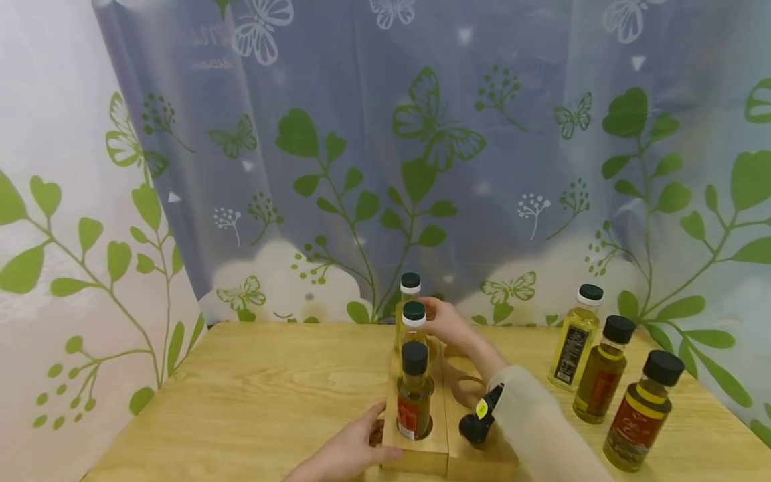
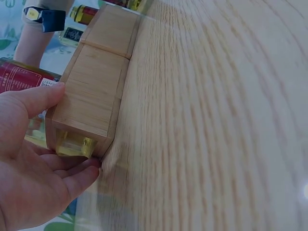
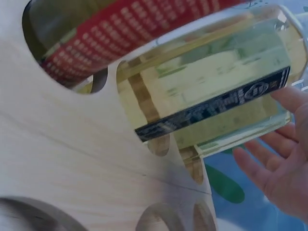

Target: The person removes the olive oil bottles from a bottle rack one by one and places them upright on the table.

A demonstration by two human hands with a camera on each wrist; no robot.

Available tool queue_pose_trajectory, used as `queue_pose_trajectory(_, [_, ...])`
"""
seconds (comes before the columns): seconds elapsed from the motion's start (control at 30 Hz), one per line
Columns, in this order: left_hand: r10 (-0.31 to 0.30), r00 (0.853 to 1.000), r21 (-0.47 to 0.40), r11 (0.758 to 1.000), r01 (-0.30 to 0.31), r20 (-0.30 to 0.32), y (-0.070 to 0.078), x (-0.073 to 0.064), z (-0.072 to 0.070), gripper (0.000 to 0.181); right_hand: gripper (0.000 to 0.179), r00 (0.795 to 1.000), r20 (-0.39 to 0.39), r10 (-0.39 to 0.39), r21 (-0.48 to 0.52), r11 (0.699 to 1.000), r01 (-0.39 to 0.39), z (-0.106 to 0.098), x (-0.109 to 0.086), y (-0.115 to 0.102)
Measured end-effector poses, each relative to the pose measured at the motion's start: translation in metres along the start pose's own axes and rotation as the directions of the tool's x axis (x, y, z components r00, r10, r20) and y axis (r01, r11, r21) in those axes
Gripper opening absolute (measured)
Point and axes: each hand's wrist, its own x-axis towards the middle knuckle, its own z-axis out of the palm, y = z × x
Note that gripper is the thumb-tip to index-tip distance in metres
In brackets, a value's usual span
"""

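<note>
My left hand [image 1: 352,445] holds the near left corner of a wooden bottle rack [image 1: 415,458]. In the left wrist view, its thumb [image 2: 50,98] lies on the rack's end and its fingers curve by the side opening. Three oil bottles stand in the rack's left row: a dark-capped, red-labelled bottle [image 1: 414,402] nearest, then a green-capped clear bottle [image 1: 413,331], then another green-capped bottle [image 1: 410,289] farthest back. Beside the back bottles is my right hand [image 1: 448,326]. In the right wrist view, its loose fingers [image 3: 257,163] lie near the clear glass [image 3: 216,101]; exact contact is unclear.
To the right on the wooden table [image 1: 277,381] stand a yellow oil bottle [image 1: 575,345], a dark-capped bottle [image 1: 602,375] and a larger red-labelled bottle [image 1: 641,415]. Round holes [image 1: 468,391] show in the rack's right row. A patterned curtain [image 1: 361,167] hangs behind.
</note>
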Motion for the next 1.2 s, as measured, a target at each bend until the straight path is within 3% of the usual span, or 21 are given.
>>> queue_pose_trajectory(0.13, [-0.010, 1.000, -0.009, 1.000, 0.010, 0.002, -0.002, -0.002, 0.002, 0.086, 0.057, 0.999, 0.013, -0.031, 0.018, 0.999, 0.031, 0.003, -0.002, 0.006])
queue_pose_trajectory(0.5, [-0.009, 1.000, -0.019, 1.000, 0.009, 0.008, 0.000, -0.001, 0.002, 0.085, 0.050, 0.997, -0.078, 0.006, -0.033, 0.999, -0.009, 0.006, -0.002, 0.004])
queue_pose_trajectory(0.77, [0.006, 1.000, -0.027, 1.000, -0.005, 0.025, 0.000, 0.000, 0.002, 0.085, 0.044, 0.988, -0.156, -0.010, -0.059, 0.998, 0.001, 0.004, -0.006, 0.007])
queue_pose_trajectory(0.97, [0.005, 1.000, -0.020, 1.000, -0.004, 0.016, -0.001, 0.000, 0.003, 0.085, 0.046, 0.977, -0.213, 0.019, -0.073, 0.997, -0.035, -0.008, -0.006, 0.001])
queue_pose_trajectory(1.2, [0.000, 1.000, -0.010, 1.000, 0.000, 0.005, -0.001, 0.000, 0.001, 0.085, 0.065, 0.979, -0.194, 0.064, -0.054, 0.996, -0.075, -0.029, -0.007, -0.011])
